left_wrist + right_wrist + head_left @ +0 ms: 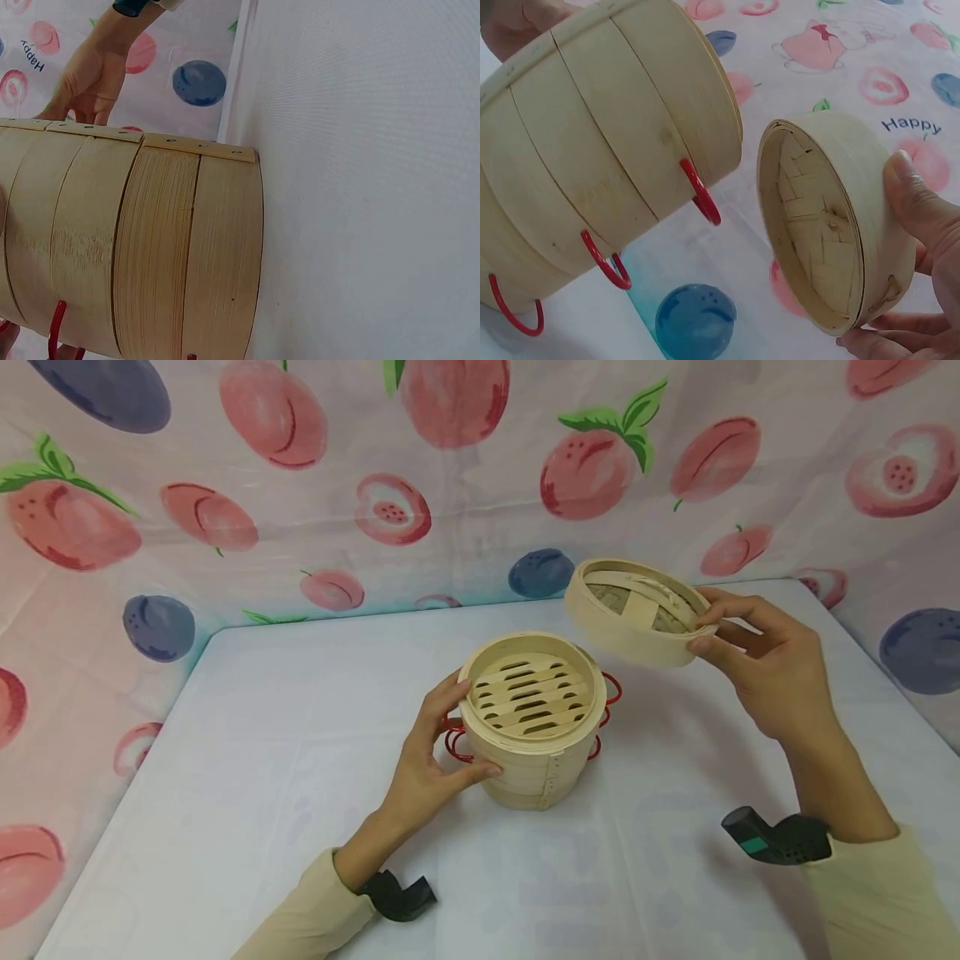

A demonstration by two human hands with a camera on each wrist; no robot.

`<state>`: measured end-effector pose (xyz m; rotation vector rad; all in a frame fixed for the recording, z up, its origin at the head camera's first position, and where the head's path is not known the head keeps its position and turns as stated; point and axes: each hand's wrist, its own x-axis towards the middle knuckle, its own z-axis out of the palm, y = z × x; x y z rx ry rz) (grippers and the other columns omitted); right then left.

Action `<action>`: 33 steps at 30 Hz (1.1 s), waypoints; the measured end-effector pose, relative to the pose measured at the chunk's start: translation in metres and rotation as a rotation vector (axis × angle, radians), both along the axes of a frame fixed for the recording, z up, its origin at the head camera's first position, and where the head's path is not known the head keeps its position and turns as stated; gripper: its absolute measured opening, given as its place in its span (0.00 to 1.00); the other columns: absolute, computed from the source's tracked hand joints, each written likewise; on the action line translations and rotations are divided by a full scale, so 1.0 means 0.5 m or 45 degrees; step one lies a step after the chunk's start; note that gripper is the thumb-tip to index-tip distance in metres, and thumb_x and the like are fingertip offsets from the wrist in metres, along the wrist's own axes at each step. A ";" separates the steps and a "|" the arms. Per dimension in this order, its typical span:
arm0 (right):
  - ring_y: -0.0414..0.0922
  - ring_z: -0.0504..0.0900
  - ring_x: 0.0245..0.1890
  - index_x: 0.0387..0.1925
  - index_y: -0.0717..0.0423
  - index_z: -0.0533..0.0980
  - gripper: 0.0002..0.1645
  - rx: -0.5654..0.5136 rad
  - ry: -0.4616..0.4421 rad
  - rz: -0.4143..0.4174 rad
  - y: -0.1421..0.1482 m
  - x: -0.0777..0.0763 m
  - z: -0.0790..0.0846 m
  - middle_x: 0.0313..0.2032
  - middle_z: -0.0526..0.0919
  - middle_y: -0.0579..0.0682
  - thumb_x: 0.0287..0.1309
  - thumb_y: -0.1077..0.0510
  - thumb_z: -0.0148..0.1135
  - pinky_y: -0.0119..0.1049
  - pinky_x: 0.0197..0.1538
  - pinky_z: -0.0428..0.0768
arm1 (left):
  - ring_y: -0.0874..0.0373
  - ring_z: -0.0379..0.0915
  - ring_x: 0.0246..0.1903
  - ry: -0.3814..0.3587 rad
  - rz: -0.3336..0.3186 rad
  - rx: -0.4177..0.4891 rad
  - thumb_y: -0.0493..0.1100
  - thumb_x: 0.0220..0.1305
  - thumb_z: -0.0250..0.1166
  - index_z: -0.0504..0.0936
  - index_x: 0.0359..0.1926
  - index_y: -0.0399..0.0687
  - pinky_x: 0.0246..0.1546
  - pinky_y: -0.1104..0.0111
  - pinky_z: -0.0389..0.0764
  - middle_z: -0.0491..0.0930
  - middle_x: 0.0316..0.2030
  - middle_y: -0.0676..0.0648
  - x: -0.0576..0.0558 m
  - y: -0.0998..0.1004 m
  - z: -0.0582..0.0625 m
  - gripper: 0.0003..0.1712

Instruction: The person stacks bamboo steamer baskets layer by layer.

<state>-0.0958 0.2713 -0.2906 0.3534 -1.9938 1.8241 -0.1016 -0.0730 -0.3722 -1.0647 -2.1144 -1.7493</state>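
A stack of round bamboo steamer baskets (532,768) stands upright on the white table, with a slatted rack (528,697) showing in its open top tier. Red ring handles (613,687) stick out on both sides of the stack. The left hand (427,752) grips the stack's left side, thumb across the front and fingers round the rim. Raised above the table to the right, the woven bamboo steamer lid (630,639) tilts in the right hand (772,660), pinched at its right edge. In the right wrist view, the lid's hollow underside (817,225) faces the stack.
White cloth covers the table (300,718) around the stack. Behind it hangs a fruit-printed cloth (457,510), which also runs along the left and right sides. Black wrist devices (776,837) sit at the cuffs of both light sleeves.
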 end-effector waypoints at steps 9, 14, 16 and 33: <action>0.45 0.78 0.52 0.40 0.73 0.76 0.13 0.123 0.025 0.043 -0.030 0.008 0.005 0.57 0.74 0.60 0.51 0.76 0.65 0.27 0.45 0.78 | 0.47 0.54 0.67 0.002 0.009 0.000 0.56 0.52 0.71 0.59 0.70 0.55 0.54 0.57 0.70 0.53 0.71 0.48 0.001 -0.001 -0.001 0.47; 0.46 0.77 0.53 0.40 0.73 0.76 0.15 0.127 0.044 0.091 -0.042 0.010 0.009 0.57 0.74 0.61 0.48 0.76 0.67 0.28 0.47 0.77 | 0.47 0.54 0.67 0.002 0.001 0.007 0.52 0.51 0.73 0.59 0.70 0.53 0.54 0.57 0.70 0.53 0.71 0.47 0.001 -0.002 0.000 0.48; 0.47 0.76 0.54 0.40 0.73 0.76 0.15 0.136 0.053 0.103 -0.047 0.010 0.011 0.57 0.74 0.60 0.48 0.76 0.67 0.27 0.49 0.77 | 0.47 0.54 0.67 0.000 0.000 0.009 0.52 0.51 0.73 0.59 0.70 0.52 0.54 0.57 0.70 0.53 0.71 0.48 0.001 -0.002 0.000 0.48; 0.52 0.70 0.60 0.40 0.71 0.74 0.17 0.147 0.041 0.204 -0.090 0.015 0.008 0.60 0.69 0.63 0.47 0.78 0.67 0.30 0.53 0.76 | 0.47 0.55 0.67 -0.004 0.001 0.004 0.54 0.52 0.73 0.58 0.70 0.55 0.54 0.57 0.71 0.53 0.71 0.48 0.001 0.000 0.001 0.48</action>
